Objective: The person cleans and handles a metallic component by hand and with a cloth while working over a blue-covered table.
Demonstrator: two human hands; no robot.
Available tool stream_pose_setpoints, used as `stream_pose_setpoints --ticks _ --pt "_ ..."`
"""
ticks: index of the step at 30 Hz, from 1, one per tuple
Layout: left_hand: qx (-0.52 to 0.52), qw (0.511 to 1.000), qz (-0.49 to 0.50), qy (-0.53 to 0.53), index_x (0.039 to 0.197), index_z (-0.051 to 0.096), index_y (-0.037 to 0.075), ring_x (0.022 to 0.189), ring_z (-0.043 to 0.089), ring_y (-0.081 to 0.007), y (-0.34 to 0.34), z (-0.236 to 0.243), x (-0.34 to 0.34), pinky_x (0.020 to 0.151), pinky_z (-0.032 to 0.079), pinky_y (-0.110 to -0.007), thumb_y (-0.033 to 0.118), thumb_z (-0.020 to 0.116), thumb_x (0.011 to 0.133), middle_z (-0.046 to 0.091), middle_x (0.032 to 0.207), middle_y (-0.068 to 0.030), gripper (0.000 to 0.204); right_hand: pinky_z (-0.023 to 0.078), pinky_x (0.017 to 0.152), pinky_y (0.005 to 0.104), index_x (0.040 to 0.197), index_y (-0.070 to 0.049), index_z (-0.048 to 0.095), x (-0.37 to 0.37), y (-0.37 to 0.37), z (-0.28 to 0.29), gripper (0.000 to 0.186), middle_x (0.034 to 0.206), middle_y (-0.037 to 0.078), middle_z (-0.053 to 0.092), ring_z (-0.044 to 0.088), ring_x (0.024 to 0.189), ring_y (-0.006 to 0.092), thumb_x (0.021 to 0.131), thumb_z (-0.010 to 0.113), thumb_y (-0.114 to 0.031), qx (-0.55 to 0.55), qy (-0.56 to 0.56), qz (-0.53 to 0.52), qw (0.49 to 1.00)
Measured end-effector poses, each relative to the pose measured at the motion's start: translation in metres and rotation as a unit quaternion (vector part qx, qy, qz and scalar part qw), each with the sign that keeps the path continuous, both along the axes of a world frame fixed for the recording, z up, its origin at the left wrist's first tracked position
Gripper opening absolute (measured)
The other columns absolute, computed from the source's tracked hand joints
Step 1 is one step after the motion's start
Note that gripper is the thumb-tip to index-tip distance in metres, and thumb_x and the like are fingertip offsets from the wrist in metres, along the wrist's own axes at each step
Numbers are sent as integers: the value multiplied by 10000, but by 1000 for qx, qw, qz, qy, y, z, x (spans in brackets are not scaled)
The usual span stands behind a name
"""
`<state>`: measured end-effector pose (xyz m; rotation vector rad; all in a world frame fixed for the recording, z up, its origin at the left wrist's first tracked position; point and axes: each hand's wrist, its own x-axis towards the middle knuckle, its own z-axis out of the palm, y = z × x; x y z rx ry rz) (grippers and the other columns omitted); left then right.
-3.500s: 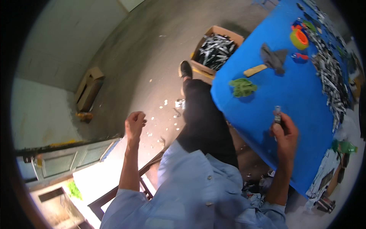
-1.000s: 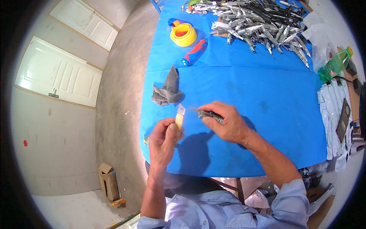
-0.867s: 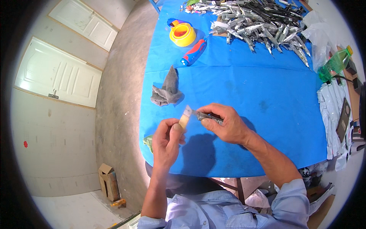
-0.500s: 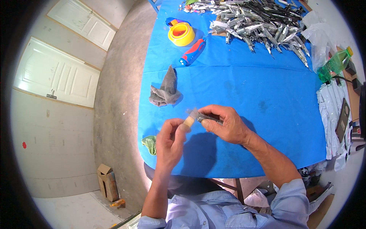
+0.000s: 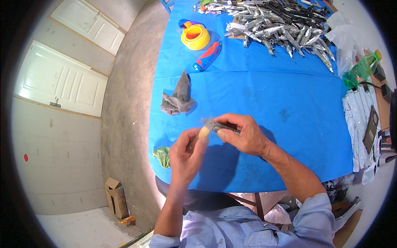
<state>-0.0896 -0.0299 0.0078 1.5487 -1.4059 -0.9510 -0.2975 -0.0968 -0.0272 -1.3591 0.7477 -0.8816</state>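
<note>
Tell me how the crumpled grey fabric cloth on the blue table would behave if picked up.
The crumpled grey fabric cloth is probably floppy: its loose folds suggest it would droop when lifted. Its matte, fuzzy-looking surface likely makes it easy to hold without slipping. Having no round shape, it seems unlikely to roll.

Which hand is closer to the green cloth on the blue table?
Left. The left hand is just to the right of the green cloth; the right hand is farther right, over the blue table.
</note>
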Motion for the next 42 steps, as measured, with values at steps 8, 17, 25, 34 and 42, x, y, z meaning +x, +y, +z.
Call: stream_pose_setpoints --ticks 8,17,25,34,42 --pt "-82 995 -30 -42 1197 713 -19 723 515 -21 -2 -11 3 608 391 -193 223 700 1077 678 888 7 271 564 860 327 1253 42 703 0 0 2 328 1052 101 747 684 961 141 988 683 -151 -1 -8 3 1000" --pt "-29 999 -21 -16 1123 753 -7 642 505 -36 -4 -10 0 571 399 -230 279 556 1145 687 793 -14 348 546 792 314 1254 48 699 1 -2 -8 328 987 78 725 648 886 118 995 678 -153 13 -17 8 1000" --pt "-16 999 -35 -33 989 741 8 598 500 -44 -1 -14 0 545 381 -241 313 545 1154 619 671 14 399 533 745 294 1234 47 713 0 -1 -8 316 932 51 716 632 846 100 1000 686 -163 14 -17 18 1000" --pt "-24 1000 6 -13 974 735 3 606 537 -51 6 -16 -11 554 400 -245 293 557 1150 616 660 8 382 529 738 281 1269 40 712 -2 -3 -6 329 941 15 711 621 843 82 1006 706 -158 49 -36 31 998" --pt "-24 1000 11 -9 972 728 -8 594 524 -51 6 -4 -9 551 394 -239 288 557 1150 623 665 6 385 546 838 288 1264 35 715 -1 -1 -2 326 1039 36 735 644 948 90 997 716 -152 56 -33 28 998"
